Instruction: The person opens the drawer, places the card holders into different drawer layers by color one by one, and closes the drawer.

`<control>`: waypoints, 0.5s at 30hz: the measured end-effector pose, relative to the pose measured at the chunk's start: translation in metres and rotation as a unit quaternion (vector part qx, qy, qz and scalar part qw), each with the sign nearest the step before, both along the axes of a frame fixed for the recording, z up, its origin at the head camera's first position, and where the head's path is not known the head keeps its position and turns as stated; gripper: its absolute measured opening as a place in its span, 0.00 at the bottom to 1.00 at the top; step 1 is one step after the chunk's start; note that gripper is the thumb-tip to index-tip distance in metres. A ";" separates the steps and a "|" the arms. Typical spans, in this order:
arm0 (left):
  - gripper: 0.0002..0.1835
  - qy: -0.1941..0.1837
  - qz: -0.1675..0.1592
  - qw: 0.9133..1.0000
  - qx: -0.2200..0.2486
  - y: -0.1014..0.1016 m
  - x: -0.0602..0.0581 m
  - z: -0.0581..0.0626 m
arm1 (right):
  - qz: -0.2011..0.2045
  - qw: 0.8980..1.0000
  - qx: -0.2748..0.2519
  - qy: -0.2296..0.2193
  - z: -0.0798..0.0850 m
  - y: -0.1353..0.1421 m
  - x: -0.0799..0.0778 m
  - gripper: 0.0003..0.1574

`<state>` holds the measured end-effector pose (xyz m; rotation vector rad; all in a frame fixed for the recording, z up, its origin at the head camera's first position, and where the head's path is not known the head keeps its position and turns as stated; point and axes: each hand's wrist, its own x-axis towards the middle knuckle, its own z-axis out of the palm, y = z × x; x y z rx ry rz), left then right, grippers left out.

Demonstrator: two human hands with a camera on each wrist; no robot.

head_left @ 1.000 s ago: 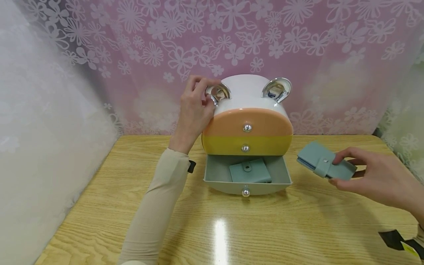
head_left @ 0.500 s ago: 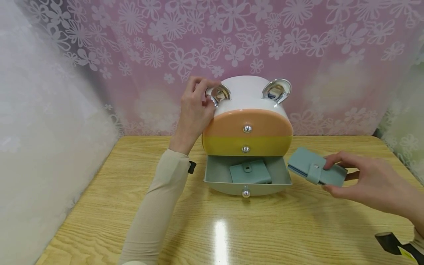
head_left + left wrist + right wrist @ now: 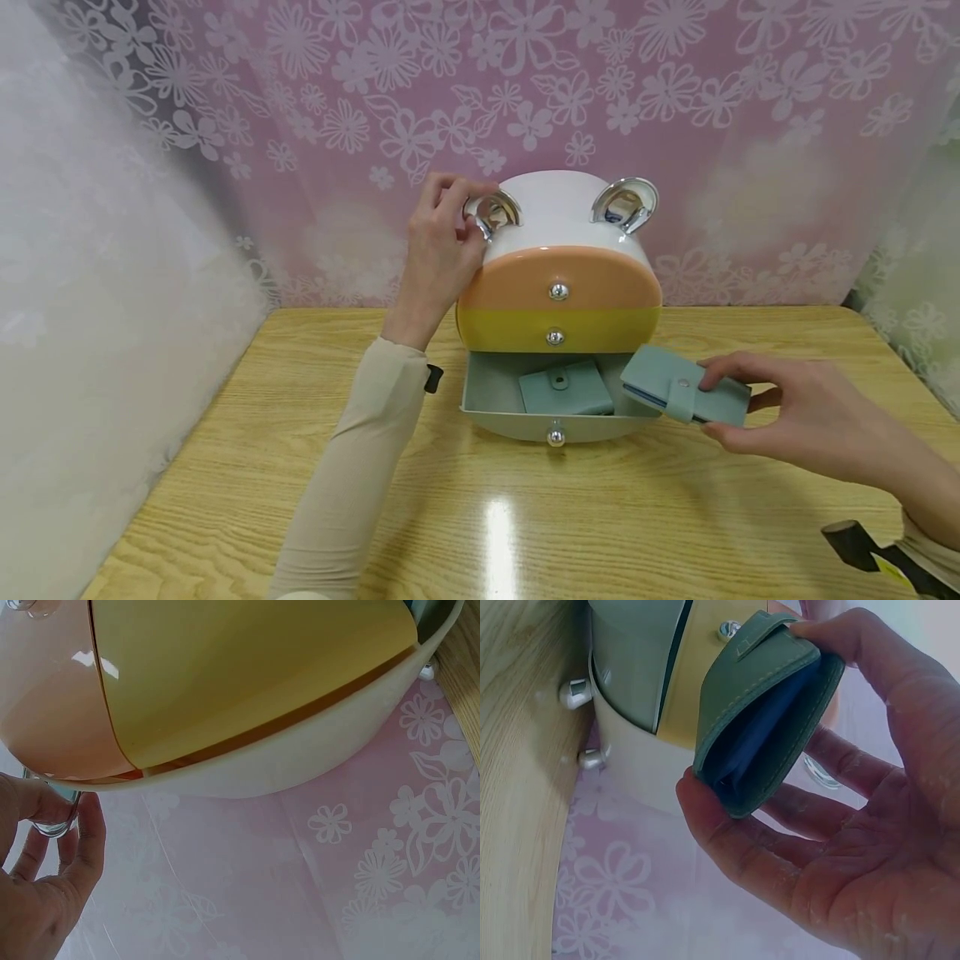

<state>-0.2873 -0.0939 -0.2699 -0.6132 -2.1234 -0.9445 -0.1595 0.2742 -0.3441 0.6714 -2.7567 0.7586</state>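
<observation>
My left hand grips the shiny silver left ear of a small rounded drawer cabinet, thumb and fingers curled about it. In my right hand is a light blue-green snap wallet, pinched by its near end. Its far corner overlaps the right side of the pulled-out bottom drawer. Inside that drawer lies a second blue-green wallet, its strap facing up. From the right wrist view, the held wallet shows a dark blue inside between thumb and fingers.
Above the bottom drawer, the orange drawer and yellow drawer are closed, each with a silver knob. A second silver ear stands at the right. The wooden table meets a pink flowered curtain behind.
My right hand has carried the wallet leftward and slightly down, from beside the cabinet to the bottom drawer's right edge. The left hand has stayed on the ear.
</observation>
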 end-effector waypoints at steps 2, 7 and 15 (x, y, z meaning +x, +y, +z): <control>0.19 0.000 0.000 1.000 0.000 0.000 0.000 0.000 | 0.001 1.000 -0.001 -0.006 0.001 -0.004 -0.001 0.25; 0.19 -0.001 0.001 1.000 -0.002 0.000 0.000 0.000 | 0.018 1.000 -0.006 -0.007 0.002 -0.011 -0.002 0.25; 0.20 0.007 -0.002 1.000 0.000 0.000 0.000 0.000 | 0.036 0.999 -0.004 -0.019 0.006 -0.022 -0.006 0.23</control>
